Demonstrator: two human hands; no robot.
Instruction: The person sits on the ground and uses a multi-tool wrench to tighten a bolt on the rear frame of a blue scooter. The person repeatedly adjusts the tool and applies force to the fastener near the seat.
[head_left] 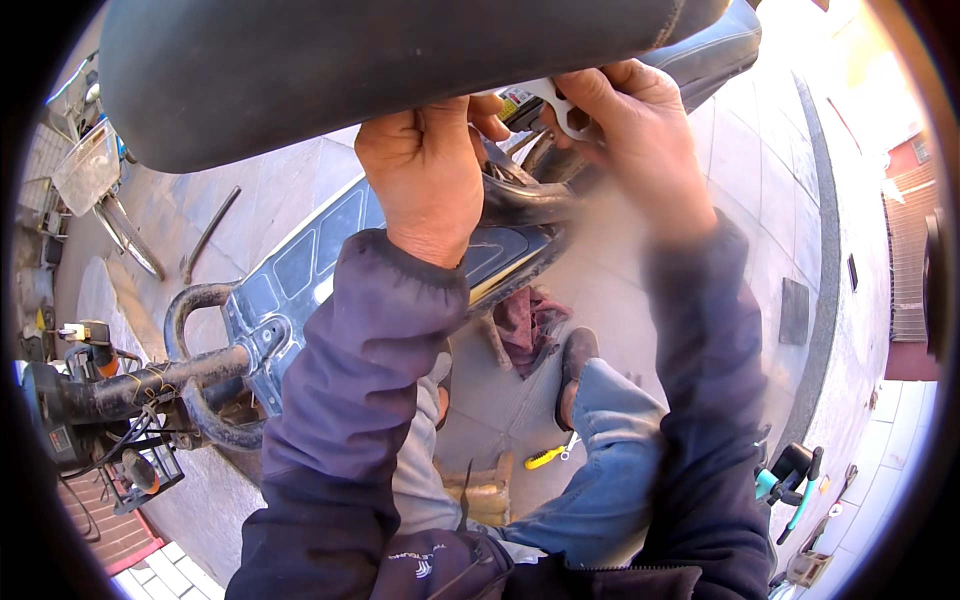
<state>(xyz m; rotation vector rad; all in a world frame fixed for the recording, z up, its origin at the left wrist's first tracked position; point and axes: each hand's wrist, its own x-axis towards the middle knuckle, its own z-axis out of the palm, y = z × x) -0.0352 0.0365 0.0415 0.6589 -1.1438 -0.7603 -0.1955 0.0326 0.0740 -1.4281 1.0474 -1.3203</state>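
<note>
A long black padded seat (390, 70) of a scooter or light motorcycle spans the top of the head view. Under its near edge, my left hand (425, 170) has its fingers curled; the seat partly hides whatever they grip. To its right, my right hand (635, 125) pinches a silver open-ended wrench (548, 90) between thumb and fingers, close to the seat's underside. Behind the wrench shows a dark part with a printed label (517, 105). Below my hands lies the vehicle's dark frame (525, 205), with the blue-grey footboard (300, 250) to the left.
The steering column (150, 390) sticks out at left beside a bent tube guard (190, 310). A dark red cloth (525, 325) and a yellow-handled tool (545, 458) lie on the floor near my feet. A bicycle with a basket (90, 170) stands far left; a dark flat piece (794, 311) lies right.
</note>
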